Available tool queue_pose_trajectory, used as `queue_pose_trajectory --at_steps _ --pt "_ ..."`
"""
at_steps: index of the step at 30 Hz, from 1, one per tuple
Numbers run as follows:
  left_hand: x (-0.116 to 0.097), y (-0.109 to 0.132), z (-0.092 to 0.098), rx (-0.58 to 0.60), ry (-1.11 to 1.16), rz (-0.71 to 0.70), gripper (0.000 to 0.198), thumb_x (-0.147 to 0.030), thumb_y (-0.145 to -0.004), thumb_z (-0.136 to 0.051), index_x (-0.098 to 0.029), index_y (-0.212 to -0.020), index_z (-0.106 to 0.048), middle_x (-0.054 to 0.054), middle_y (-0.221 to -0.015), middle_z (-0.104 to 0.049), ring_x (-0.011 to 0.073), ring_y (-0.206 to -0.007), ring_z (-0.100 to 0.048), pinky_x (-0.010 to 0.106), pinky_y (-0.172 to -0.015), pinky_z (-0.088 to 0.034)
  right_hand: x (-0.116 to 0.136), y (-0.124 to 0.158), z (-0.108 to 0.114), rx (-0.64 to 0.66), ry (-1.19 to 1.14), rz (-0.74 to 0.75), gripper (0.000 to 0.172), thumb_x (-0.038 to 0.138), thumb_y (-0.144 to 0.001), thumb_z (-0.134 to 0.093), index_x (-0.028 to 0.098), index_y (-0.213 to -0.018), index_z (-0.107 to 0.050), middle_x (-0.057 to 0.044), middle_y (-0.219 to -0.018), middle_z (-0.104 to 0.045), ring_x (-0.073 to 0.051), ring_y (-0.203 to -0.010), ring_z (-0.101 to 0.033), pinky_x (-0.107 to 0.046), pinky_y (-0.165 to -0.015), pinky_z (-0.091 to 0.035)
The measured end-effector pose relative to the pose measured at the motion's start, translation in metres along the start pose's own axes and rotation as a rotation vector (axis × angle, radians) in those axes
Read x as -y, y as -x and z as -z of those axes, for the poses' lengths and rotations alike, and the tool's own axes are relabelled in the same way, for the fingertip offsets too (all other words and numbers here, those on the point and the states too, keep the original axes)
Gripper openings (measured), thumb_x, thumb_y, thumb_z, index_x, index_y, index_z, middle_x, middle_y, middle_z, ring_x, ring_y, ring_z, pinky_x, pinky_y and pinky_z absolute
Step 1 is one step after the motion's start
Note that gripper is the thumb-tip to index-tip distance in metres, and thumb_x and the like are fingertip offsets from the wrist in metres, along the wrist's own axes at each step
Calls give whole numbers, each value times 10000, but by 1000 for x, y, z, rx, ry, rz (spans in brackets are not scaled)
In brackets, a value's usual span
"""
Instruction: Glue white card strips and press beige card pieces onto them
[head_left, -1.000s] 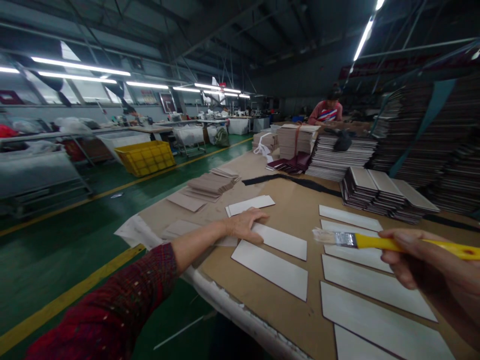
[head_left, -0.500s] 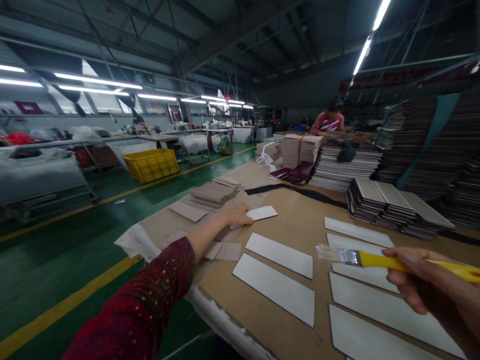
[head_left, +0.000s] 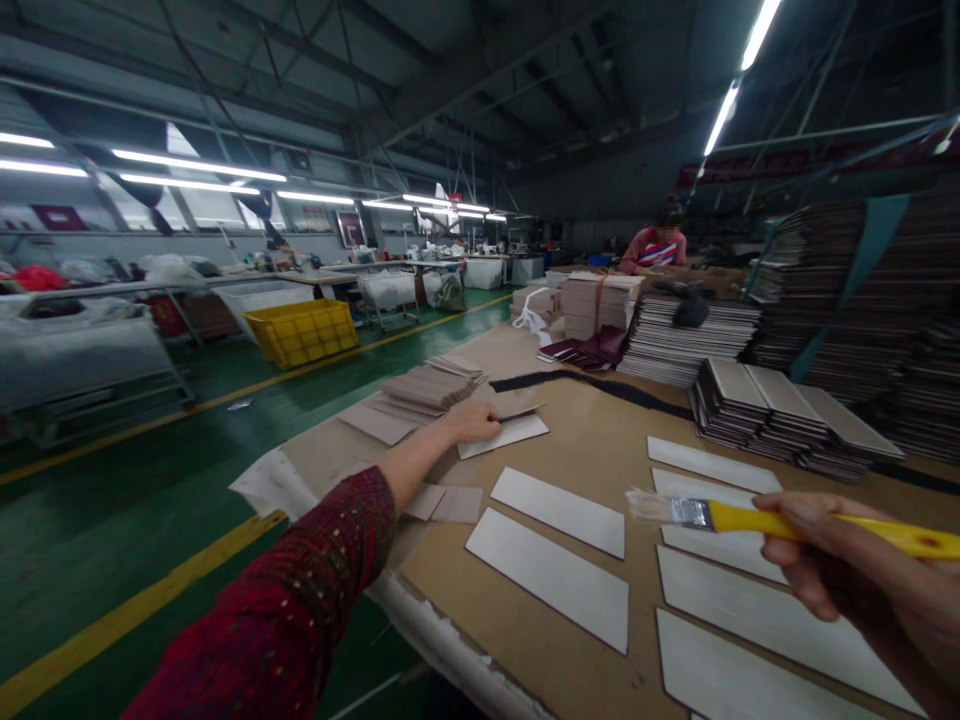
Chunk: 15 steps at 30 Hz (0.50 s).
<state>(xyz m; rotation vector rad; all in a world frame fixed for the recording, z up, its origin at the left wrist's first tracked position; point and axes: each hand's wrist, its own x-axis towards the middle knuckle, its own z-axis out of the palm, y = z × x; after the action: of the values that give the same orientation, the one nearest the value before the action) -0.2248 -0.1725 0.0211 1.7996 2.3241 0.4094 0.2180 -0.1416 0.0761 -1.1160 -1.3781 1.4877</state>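
Observation:
My left hand [head_left: 472, 421] reaches across the brown paper-covered table [head_left: 585, 420] and pinches a thin card strip [head_left: 521, 412], lifted edge-on just above another white strip [head_left: 504, 437]. My right hand [head_left: 862, 565] grips a yellow-handled paintbrush [head_left: 750, 517], its bristles hovering over white strips laid in rows. Several white strips [head_left: 559, 497] lie flat between my hands.
Fanned grey cards [head_left: 420, 388] sit beyond my left hand. Dark-edged board stacks [head_left: 780, 400] and taller piles [head_left: 877, 290] fill the right. A person in red [head_left: 660, 240] works at the far end. A yellow crate [head_left: 304, 328] stands on the green floor.
My left hand moved from the near strip out to the farther one and has lifted a strip off it. The brush hand has stayed about where it was.

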Motion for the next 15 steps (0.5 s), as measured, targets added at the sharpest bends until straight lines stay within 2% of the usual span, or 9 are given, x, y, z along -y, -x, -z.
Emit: queue_pose_trajectory --at_steps 4,7,11,15 --pt "-3 7 -5 -85 -98 -116 283 -295 -1002 -557 -174 -1251 -614 127 -1304 -621 263 -1200 -592 507 -1057 -467 7 -2 -1 -31 -27 -10 564 574 -452 -903 188 -842 -771 -63 -617 -651 -142 -489 -494 -205 -395 -460" --pt "-18 14 -17 -114 -113 -278 375 -169 -1022 -414 -190 -1370 -550 132 -1443 -552 248 -1367 -472 461 -1185 -334 12 -3 0 -47 -36 -35 604 568 -386 -920 167 -811 -765 -74 -600 -644 -138 -479 -495 -198 -384 -449" --pt "-45 11 -40 -25 -114 -526 416 -137 -1003 -408 -228 -1383 -550 69 -1496 -528 186 -1405 -445 368 -1209 -303 14 0 -1 -42 -41 -5 570 585 -461 -903 170 -824 -756 -50 -604 -622 -123 -496 -500 -164 -406 -448" --pt "-59 4 -54 70 -121 -653 405 -134 -979 -437 -210 -1347 -586 81 -1456 -571 198 -1382 -479 351 -1197 -315 13 3 -1 -19 -17 19 562 595 -485 -890 158 -812 -756 -47 -612 -611 -123 -495 -493 -174 -405 -449"
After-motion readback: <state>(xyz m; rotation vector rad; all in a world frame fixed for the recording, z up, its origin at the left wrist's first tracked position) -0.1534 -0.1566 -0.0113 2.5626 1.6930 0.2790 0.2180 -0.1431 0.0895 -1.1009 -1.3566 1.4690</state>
